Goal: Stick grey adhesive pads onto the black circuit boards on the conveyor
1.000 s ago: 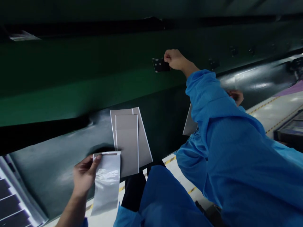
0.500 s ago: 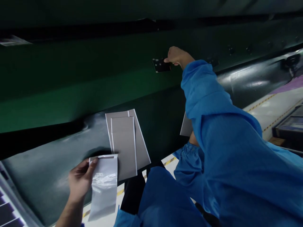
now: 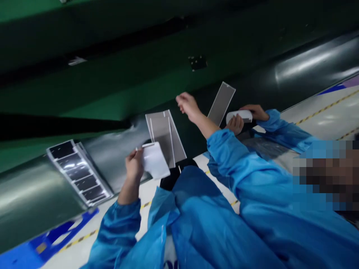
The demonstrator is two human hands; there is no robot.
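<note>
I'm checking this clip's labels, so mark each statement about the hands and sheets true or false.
1. The left hand holds a white sheet. True.
2. The right hand grips the small black card. False: the card sits alone on the green surface, above the hand.
3. Two grey sheets lie overlapped beside the left hand. True.
4. A co-worker's hands are bare of any object. False: they hold a white piece next to a grey strip.
</note>
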